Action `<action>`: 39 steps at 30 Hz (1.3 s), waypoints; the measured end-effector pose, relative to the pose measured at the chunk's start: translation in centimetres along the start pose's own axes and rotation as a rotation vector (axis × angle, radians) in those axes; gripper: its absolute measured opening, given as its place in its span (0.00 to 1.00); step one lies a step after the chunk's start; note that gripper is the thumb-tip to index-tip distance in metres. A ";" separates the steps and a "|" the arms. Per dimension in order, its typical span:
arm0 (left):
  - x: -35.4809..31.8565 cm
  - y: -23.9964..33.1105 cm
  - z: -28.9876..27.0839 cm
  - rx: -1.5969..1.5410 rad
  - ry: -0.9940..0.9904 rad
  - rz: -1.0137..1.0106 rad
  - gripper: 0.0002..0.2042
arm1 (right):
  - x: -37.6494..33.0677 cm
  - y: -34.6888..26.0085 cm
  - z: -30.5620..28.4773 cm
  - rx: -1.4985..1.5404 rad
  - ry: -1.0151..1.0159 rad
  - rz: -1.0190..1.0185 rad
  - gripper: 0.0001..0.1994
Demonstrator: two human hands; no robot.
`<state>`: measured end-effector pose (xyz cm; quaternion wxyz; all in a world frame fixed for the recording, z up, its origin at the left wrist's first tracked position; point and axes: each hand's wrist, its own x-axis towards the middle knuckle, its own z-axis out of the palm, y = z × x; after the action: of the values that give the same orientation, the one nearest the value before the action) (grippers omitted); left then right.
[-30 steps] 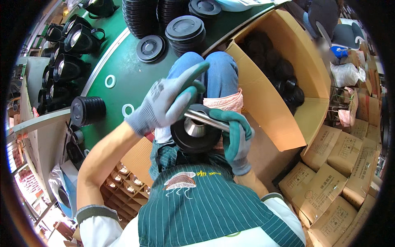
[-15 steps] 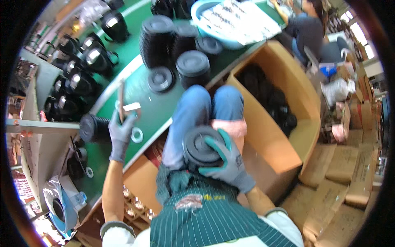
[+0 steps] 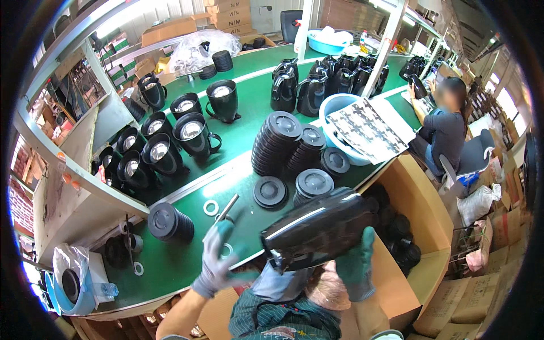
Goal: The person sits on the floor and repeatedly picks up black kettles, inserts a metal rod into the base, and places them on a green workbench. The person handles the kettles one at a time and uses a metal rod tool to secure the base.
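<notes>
My right hand [image 3: 358, 267], in a grey-green glove, grips a glossy black jug [image 3: 317, 229]. The jug lies tilted on its side above my lap, one end pointing left. To the left, my gloved left hand [image 3: 218, 258] has a thin rod-like tool [image 3: 228, 208] between thumb and fingers, its tip pointing up. The other fingers spread toward the jug without clearly touching it. White rings [image 3: 211, 208] lie on the green bench near this hand. Beyond the jug are a single round black lid [image 3: 270, 191] and stacked black lids [image 3: 276, 141].
Black jugs [image 3: 194, 136] stand on the green bench [image 3: 187, 260] at left, more at the back. A cardboard box [image 3: 422, 198] of black parts is on my right. A blue basin [image 3: 326, 107] holds patterned sheets. A co-worker [image 3: 447, 122] sits at far right.
My right hand held a round black lid over my lap; now it holds a black jug there. The left hand still has the rod-like tool. My view has tilted up along the bench.
</notes>
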<state>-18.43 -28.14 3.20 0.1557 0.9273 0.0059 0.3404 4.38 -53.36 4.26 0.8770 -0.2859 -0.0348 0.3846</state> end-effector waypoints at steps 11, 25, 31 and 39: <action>17.1 -12.9 -4.4 0.141 0.428 -0.616 0.29 | 10.5 4.7 7.0 -0.237 -0.452 0.255 0.43; 32.4 -34.6 17.9 0.311 -0.108 -0.280 0.30 | 9.5 5.3 -5.2 -0.143 -0.276 0.454 0.36; 30.5 -39.6 12.7 1.054 -0.361 -0.566 0.20 | 9.4 6.2 -6.5 -0.160 -0.301 0.559 0.29; 28.5 -34.4 3.1 0.812 -0.038 -0.277 0.18 | 8.7 6.9 -3.3 -0.565 -0.254 0.223 0.25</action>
<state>8.72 7.04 8.84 -0.1775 0.9099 0.2610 0.2692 6.94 -45.16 -3.53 0.7040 -0.4696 -0.2178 0.4862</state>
